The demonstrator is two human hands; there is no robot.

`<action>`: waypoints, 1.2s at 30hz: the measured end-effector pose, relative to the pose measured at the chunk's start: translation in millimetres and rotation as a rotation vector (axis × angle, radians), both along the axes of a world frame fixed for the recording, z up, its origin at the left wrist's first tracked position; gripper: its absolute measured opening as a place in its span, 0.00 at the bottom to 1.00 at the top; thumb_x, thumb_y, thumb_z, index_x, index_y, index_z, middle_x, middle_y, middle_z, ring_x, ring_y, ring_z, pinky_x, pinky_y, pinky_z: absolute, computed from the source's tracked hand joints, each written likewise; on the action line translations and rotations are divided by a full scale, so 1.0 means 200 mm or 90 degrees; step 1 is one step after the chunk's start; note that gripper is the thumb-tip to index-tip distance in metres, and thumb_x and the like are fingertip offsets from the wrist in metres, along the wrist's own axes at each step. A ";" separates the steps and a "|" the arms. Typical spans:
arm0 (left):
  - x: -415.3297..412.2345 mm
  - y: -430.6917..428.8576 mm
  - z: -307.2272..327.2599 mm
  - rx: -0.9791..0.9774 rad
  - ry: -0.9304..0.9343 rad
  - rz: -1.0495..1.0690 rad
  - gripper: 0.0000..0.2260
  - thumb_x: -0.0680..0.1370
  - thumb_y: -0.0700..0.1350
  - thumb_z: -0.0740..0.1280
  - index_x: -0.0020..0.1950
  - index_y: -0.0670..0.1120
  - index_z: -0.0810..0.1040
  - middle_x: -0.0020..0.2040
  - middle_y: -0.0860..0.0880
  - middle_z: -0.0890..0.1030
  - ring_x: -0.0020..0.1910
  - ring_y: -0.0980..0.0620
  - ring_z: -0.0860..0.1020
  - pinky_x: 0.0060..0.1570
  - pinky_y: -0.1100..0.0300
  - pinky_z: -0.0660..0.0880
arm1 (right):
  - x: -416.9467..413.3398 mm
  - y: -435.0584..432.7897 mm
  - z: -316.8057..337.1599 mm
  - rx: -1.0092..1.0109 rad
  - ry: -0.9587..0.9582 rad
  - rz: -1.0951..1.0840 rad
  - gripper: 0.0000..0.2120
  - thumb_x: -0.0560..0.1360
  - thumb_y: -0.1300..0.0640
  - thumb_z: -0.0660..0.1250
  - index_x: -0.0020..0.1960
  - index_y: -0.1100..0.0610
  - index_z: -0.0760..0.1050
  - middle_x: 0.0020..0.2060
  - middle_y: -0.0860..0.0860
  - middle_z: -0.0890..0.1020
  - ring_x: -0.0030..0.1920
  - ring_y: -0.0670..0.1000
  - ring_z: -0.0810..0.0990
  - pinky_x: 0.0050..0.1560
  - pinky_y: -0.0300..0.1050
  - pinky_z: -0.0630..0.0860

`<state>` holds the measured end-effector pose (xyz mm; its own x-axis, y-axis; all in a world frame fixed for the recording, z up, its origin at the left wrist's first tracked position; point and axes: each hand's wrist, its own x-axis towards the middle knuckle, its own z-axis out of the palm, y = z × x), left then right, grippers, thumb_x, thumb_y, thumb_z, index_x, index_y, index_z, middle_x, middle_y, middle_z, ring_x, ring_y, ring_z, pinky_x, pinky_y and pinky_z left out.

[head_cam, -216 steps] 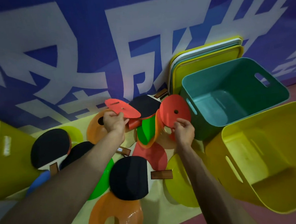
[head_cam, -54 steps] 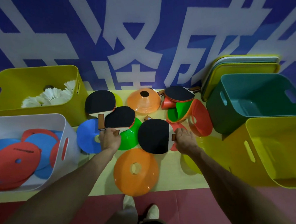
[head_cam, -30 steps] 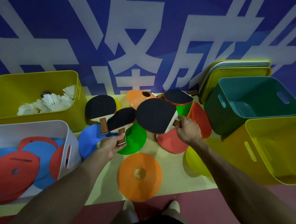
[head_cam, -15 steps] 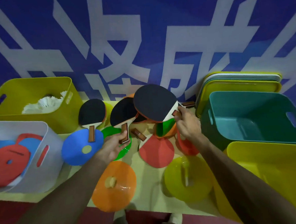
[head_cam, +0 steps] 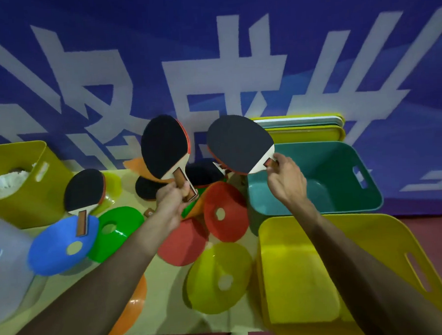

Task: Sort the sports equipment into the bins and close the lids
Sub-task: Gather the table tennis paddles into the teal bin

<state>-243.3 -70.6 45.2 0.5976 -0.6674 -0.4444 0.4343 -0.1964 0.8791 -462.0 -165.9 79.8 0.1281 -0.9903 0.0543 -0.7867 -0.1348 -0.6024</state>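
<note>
Gripping 2 paddles: left hand [head_cam: 174, 203] and right hand [head_cam: 286, 179], centre frame. Teal bin [head_cam: 344, 186] empty, lids [head_cam: 302, 127] unused. Cones [head_cam: 218, 277] remaining below.

white bin [head_cam: 5, 268] cut off at left edge, orange cone [head_cam: 135, 302] half hidden under left forearm, shuttlecocks [head_cam: 8, 179] blurred

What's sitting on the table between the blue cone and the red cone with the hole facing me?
In the head view, a green cone lies beside the blue cone, and the left hand and forearm cross in front of the red cone.
</note>
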 end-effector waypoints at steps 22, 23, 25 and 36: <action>-0.33 -0.22 0.05 0.103 -0.270 -0.262 0.13 0.79 0.33 0.59 0.58 0.43 0.77 0.42 0.44 0.80 0.38 0.51 0.78 0.40 0.57 0.75 | -0.41 -0.52 -0.35 0.143 0.417 0.219 0.16 0.77 0.51 0.61 0.62 0.56 0.73 0.56 0.55 0.80 0.57 0.56 0.78 0.62 0.52 0.69; -0.33 -0.23 0.06 0.104 -0.274 -0.265 0.14 0.79 0.32 0.59 0.61 0.42 0.76 0.42 0.46 0.80 0.38 0.52 0.78 0.39 0.59 0.76 | -0.40 -0.53 -0.38 0.147 0.423 0.226 0.16 0.77 0.52 0.61 0.62 0.56 0.72 0.57 0.55 0.80 0.58 0.55 0.77 0.63 0.52 0.68; -0.34 -0.26 0.09 0.105 -0.281 -0.272 0.14 0.79 0.33 0.60 0.63 0.42 0.75 0.43 0.48 0.80 0.38 0.54 0.79 0.36 0.63 0.76 | -0.39 -0.55 -0.43 0.169 0.428 0.238 0.15 0.77 0.53 0.61 0.62 0.56 0.72 0.57 0.54 0.80 0.58 0.55 0.77 0.63 0.52 0.67; -0.40 -0.30 0.08 0.136 -0.356 -0.297 0.16 0.78 0.34 0.62 0.64 0.45 0.76 0.53 0.48 0.80 0.47 0.54 0.80 0.49 0.57 0.79 | -0.43 -0.57 -0.54 0.282 0.344 0.175 0.18 0.75 0.59 0.62 0.65 0.57 0.70 0.62 0.56 0.76 0.64 0.56 0.73 0.69 0.57 0.63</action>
